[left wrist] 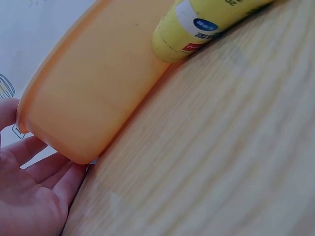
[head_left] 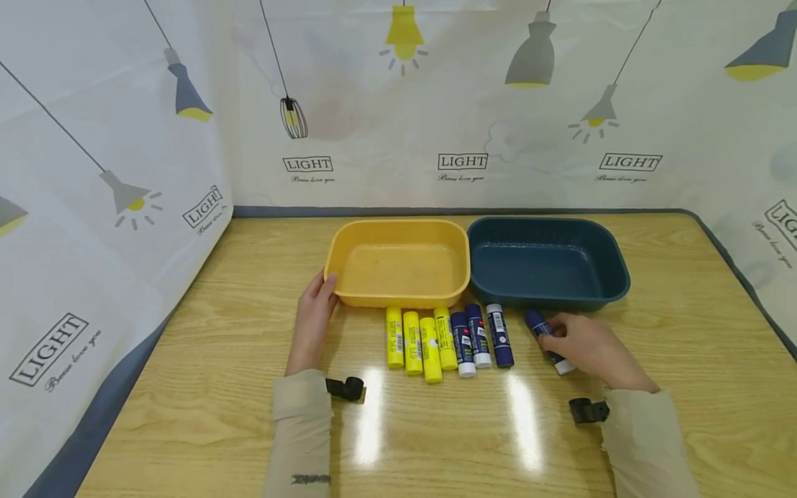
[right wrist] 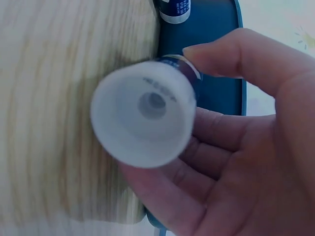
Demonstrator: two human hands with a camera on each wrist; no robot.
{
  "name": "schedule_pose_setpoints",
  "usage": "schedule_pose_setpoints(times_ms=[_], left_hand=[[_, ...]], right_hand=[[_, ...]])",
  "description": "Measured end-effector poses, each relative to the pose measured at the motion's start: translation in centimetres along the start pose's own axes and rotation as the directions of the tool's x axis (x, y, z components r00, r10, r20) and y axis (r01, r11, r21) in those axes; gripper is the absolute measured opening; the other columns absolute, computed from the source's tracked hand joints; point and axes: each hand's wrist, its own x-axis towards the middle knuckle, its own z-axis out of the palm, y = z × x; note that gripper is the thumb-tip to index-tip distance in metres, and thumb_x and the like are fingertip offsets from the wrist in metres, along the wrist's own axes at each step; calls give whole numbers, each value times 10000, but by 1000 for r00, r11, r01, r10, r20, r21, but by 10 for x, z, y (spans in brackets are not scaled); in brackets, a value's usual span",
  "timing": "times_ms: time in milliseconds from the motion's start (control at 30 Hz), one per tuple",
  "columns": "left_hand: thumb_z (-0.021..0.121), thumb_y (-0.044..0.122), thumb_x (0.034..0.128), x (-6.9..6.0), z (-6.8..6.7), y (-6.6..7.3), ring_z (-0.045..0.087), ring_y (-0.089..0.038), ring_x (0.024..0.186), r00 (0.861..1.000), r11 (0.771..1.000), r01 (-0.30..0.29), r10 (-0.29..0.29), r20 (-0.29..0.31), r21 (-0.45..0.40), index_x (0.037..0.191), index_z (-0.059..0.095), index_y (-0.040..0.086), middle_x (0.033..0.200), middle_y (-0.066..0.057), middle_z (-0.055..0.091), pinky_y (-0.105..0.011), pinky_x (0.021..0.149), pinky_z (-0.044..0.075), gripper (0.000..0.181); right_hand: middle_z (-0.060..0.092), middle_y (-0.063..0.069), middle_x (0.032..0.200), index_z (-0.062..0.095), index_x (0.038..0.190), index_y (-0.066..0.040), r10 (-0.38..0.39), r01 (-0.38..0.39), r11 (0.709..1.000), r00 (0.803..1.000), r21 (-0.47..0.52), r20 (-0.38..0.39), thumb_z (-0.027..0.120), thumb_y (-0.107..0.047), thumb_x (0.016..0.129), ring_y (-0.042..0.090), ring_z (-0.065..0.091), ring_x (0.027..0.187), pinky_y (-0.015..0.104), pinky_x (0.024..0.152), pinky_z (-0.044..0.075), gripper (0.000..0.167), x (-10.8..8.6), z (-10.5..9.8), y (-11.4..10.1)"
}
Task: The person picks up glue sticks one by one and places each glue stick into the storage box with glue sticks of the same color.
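On the left, a yellow plastic basin (head_left: 398, 300) has my left hand (head_left: 314, 311) at its near left corner. The left thumb (left wrist: 7, 112) lies at the rim and the fingers (left wrist: 42, 167) are against the outer wall. My right hand (head_left: 588, 346) pinches a dark blue glue stick (head_left: 537, 324) between thumb and fingers, in front of the dark blue basin (head_left: 548, 300). Its white end (right wrist: 142, 115) faces the right wrist camera. Several yellow glue sticks (head_left: 412, 344) lie in a row near the yellow basin, with three dark blue glue sticks (head_left: 478, 335) beside them.
Both basins stand side by side on a wooden table (head_left: 218, 387), with nothing visible inside. A cloth printed with lamps (head_left: 386, 138) rises behind the table and along its sides. Each wrist carries a small black camera mount (head_left: 352, 389).
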Motion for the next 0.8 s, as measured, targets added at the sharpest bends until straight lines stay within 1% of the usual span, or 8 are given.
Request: schedule_pose_setpoints(times_ms=[200, 267, 367, 500, 700, 800], left_hand=[[506, 324, 910, -6, 1, 9, 377, -124, 1225, 1000, 1000, 6, -6, 6, 1, 1355, 388, 103, 1378, -35, 359, -238, 985, 340, 510], [496, 309, 918, -9, 2, 13, 362, -151, 1239, 1000, 1000, 4, -4, 20, 4, 1361, 374, 89, 1387, -54, 347, -263, 1000, 326, 510], [486, 292, 926, -11, 3, 15, 359, -164, 1243, 1000, 1000, 6, -6, 31, 4, 1364, 365, 80, 1386, -59, 346, -273, 1006, 321, 502], [484, 287, 927, -12, 4, 16, 371, -150, 1232, 1000, 1000, 12, -12, 29, 6, 1360, 374, 83, 1380, -52, 355, -270, 1003, 324, 490], [484, 285, 928, -11, 3, 15, 372, -151, 1231, 1000, 1000, 5, -6, 29, 8, 1358, 376, 81, 1381, -57, 354, -274, 1003, 326, 489], [502, 314, 915, -6, 1, 8, 384, -141, 1222, 1000, 1000, -2, 2, 21, -2, 1349, 395, 98, 1370, -43, 369, -261, 995, 334, 497]], right_hand=[[611, 129, 969, 564, 1103, 40, -45, 45, 999, 999, 2, -18, 549, -345, 845, 221, 560, 799, 382, 662, 472, 463, -1, -4, -1], [614, 133, 984, 553, 1123, 42, -55, 55, 998, 998, 6, -11, 547, -351, 851, 248, 574, 844, 401, 683, 480, 478, -2, -6, -2], [617, 133, 993, 540, 1145, 43, -61, 61, 998, 998, 22, -2, 541, -368, 858, 263, 580, 870, 406, 687, 486, 502, -5, -8, -3], [614, 120, 983, 527, 1161, 44, -69, 69, 997, 998, 40, -5, 530, -384, 866, 245, 579, 853, 387, 667, 489, 520, -9, -11, -7], [610, 109, 954, 524, 1153, 45, -88, 90, 995, 995, 42, -43, 522, -396, 872, 222, 576, 809, 352, 627, 493, 523, -12, -17, -8], [604, 128, 972, 508, 1165, 57, -92, 94, 994, 995, 63, -39, 512, -418, 876, 201, 581, 773, 323, 595, 495, 556, -13, -19, -6]])
